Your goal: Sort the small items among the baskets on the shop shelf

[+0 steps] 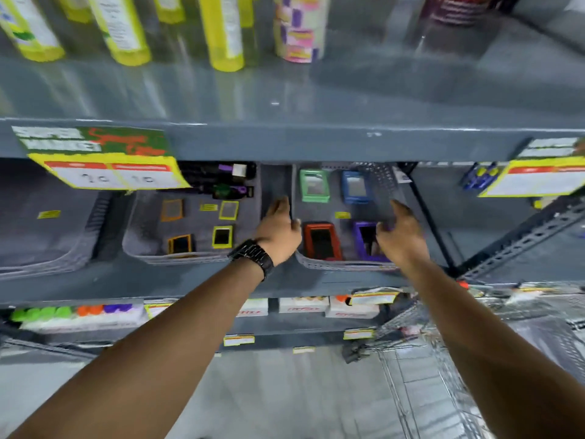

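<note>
Three grey baskets sit side by side on the middle shelf. The right basket point(345, 266) holds a green item point(314, 186), a blue item point(355, 186), a red item point(322, 240) and a purple item point(364, 240). The middle basket point(142, 245) holds several small yellow and orange framed items point(222, 236) and dark purple-capped ones at the back. The left basket point(47, 261) shows only a yellow tag. My left hand point(278, 228), with a black watch, rests at the right basket's left rim, fingers apart. My right hand point(400, 234) hovers over the purple item, fingers spread, holding nothing.
Yellow bottles point(126, 30) and a patterned can point(299, 30) stand on the shelf above. Price cards point(107, 172) hang from that shelf's edge and hide part of the middle basket. A dark shelf post point(433, 229) runs right of the baskets. Boxes line the lower shelf.
</note>
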A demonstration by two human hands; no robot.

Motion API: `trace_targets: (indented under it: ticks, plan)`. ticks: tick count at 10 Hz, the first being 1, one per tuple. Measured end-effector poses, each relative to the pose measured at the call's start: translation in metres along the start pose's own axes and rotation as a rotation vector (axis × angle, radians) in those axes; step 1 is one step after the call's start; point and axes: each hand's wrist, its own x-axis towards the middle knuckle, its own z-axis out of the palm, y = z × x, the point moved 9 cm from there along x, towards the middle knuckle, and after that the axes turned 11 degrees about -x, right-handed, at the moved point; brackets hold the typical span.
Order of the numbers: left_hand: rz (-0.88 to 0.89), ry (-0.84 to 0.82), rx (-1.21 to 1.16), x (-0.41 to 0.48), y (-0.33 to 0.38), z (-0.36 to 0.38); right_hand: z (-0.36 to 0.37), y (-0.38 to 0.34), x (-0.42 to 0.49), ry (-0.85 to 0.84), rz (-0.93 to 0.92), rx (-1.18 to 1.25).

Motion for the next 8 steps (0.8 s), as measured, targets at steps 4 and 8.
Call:
trace_targets:
  ticks: [4,8]
  plan:
    - [-0.198,0.004,-0.038,0.001,-0.010,0.028,-0.006,0.056,0.019,-0.072,-0.014,-0.007]
    - [-0.180,0.090,0.005,-0.007,-0.001,0.031,-0.004,0.055,0.028,-0.073,-0.046,-0.029]
